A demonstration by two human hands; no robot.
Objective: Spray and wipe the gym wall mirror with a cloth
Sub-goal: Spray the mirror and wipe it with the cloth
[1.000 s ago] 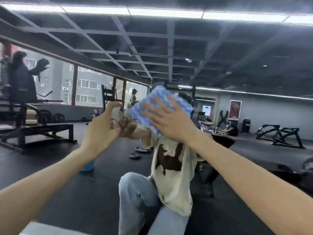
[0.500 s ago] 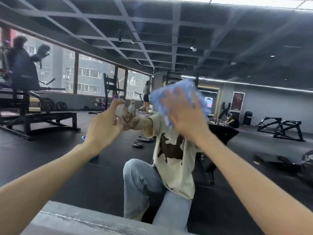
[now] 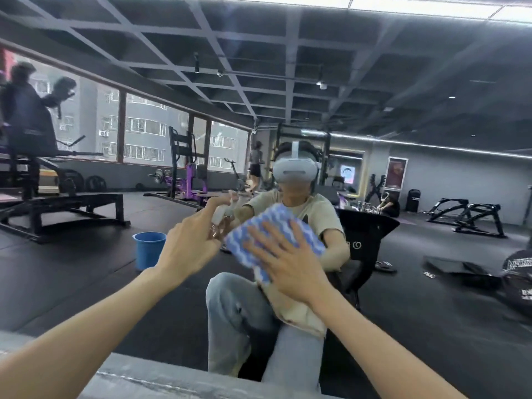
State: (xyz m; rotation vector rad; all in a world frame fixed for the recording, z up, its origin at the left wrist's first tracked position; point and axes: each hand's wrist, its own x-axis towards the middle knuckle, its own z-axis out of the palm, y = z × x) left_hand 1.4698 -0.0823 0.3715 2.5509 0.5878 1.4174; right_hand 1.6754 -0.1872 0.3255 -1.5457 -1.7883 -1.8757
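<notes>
Two hands are up at the mirror (image 3: 86,283). My right hand (image 3: 288,263) lies flat, fingers straight and spread, clasping nothing. Its palm presses the cloth (image 3: 267,231) against the glass. The cloth is a folded pad with a blue and white wave pattern, and it sticks out past my fingertips, up and to the left. Just left of the cloth, my left hand (image 3: 190,249) is wrapped round a small pale spray bottle (image 3: 221,215), with the index finger reaching up along it. Most of the bottle is hidden behind the hand, and I cannot tell whether its tip touches the glass. Behind the cloth, in the reflection, I crouch with one knee raised, in a beige shirt and pale jeans. The white headset (image 3: 296,171) shows above the cloth. Well left of the cloth, a blue bucket (image 3: 148,249) stands on the dark gym floor in the reflection. Below the cloth, a grey ledge (image 3: 161,378) runs along the foot of the mirror. Far right of the cloth, a dark round thing with white lettering (image 3: 518,277) lies on the floor.
</notes>
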